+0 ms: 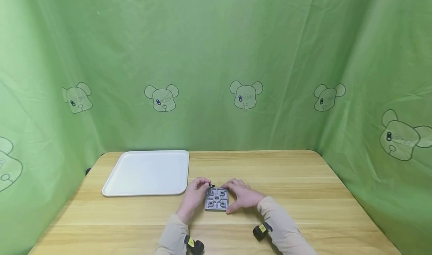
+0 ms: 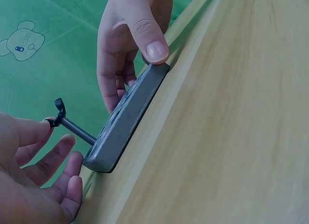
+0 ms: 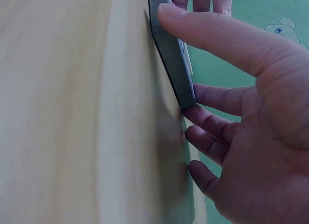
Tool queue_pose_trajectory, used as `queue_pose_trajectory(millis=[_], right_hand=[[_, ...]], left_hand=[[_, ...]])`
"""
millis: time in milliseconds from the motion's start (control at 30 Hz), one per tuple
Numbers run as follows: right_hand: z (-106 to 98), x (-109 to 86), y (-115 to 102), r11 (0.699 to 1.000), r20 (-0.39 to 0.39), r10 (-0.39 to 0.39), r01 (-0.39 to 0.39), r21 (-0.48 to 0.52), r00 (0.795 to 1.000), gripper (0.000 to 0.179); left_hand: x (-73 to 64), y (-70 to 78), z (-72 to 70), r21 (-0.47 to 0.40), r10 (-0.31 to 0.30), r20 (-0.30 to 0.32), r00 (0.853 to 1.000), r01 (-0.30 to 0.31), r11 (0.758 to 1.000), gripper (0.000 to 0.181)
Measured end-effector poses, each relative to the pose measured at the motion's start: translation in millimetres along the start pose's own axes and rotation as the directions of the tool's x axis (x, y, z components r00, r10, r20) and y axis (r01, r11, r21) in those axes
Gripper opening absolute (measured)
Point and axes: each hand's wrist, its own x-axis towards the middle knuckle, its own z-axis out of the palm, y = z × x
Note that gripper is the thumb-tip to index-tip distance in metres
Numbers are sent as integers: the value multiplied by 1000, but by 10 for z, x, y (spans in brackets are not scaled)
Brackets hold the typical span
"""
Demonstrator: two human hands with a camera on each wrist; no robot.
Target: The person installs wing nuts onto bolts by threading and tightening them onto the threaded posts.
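A square grey metal block point(image 1: 216, 207) lies flat on the table, with several round holes and recessed grooves on its upper face. Out of its far left corner stands a wing screw point(image 2: 77, 131), threaded shaft upright and black wings at the top. My left hand point(image 1: 193, 198) pinches one wing between thumb and forefinger, while the other fingers hang beside the block's edge. On the right, my right hand point(image 1: 245, 195) grips the block, the thumb at its near right corner and the fingers at the far edge. The screw's lower end is hidden inside the block.
A white tray point(image 1: 146, 172) sits at the back left of the wooden table point(image 1: 303, 195). Green cloth point(image 1: 209, 52) with bear-head drawings hangs behind and on both sides. Black wrist cameras are strapped over both sleeves.
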Motion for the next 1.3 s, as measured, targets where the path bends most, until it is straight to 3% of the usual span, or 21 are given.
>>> queue_pose_trajectory(millis=[133, 233, 500, 700, 1000, 1300], right_hand=[[1, 0, 1, 1000, 2, 2, -2, -2, 1000, 89], [3, 1, 5, 1000, 2, 7, -7, 2, 1000, 89], [5, 0, 26, 1000, 3, 11, -11, 9, 1000, 87], [9, 6, 35, 1000, 4, 14, -14, 9, 1000, 87], [10, 2, 36, 1000, -2, 5, -5, 8, 1000, 86], [9, -7, 22, 1000, 0, 2, -2, 3, 1000, 87]], left_hand=[[-124, 222, -28, 1, -8, 6, 1000, 8, 1000, 20], [-169, 294, -42, 3, -9, 7, 1000, 9, 1000, 20], [64, -117, -6, -12, -24, -3, 1000, 24, 1000, 22], [69, -115, -4, -27, -65, -37, 997, 64, 998, 28], [53, -23, 26, 81, 36, -106, 994, -28, 996, 21], [41, 0, 49, 171, 35, -176, 984, -5, 985, 19]])
